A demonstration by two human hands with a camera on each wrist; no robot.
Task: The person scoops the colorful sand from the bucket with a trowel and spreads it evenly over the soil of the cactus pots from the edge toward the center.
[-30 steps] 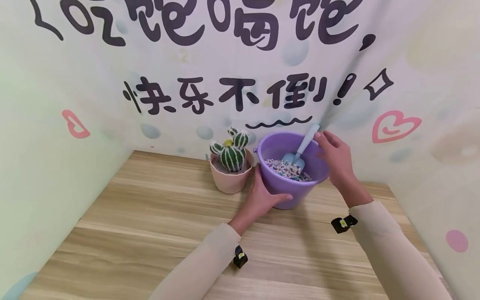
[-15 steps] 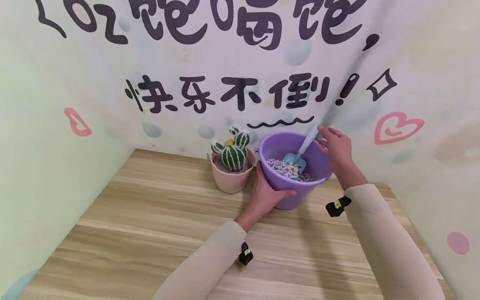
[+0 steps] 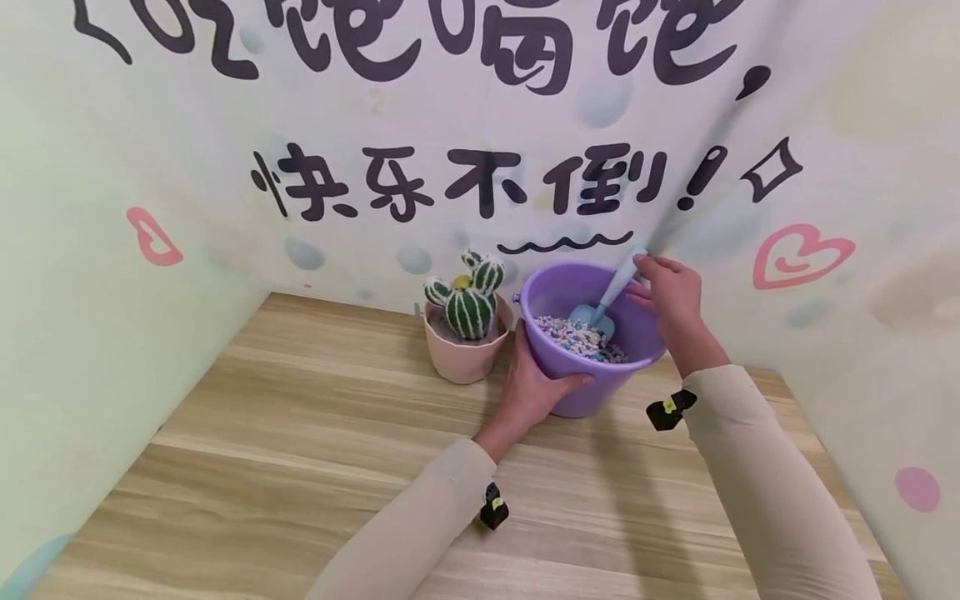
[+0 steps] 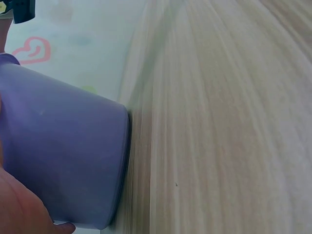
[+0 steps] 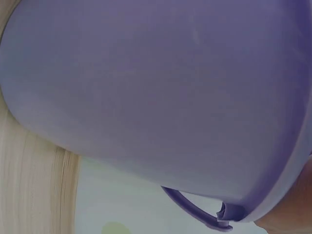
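Observation:
A purple bucket (image 3: 600, 375) stands on the wooden table with small pastel beads (image 3: 573, 335) inside. My left hand (image 3: 528, 387) grips its left side, the thumb across the front wall; the left wrist view shows part of that hand (image 4: 22, 204) against the bucket (image 4: 63, 146). Leaning on the bucket's back rim is a light blue toy shovel (image 3: 618, 279), its blade in the beads. Its handle top is pinched between thumb and fingers of my right hand (image 3: 671, 296). In the right wrist view the bucket wall (image 5: 156, 97) fills most of the picture, hiding the shovel.
Left of the bucket, close by, a pink pot (image 3: 463, 362) holds a white-striped cactus (image 3: 471, 312). The bucket's purple carrying handle (image 5: 192, 209) hangs down on its far side. Printed walls (image 3: 390, 275) enclose the wooden tabletop (image 3: 300, 433) at the back and both sides.
My right fingers loosened and shifted at the shovel's handle, then closed on it again; the right forearm rose slightly. The bucket and left hand stay about where they were.

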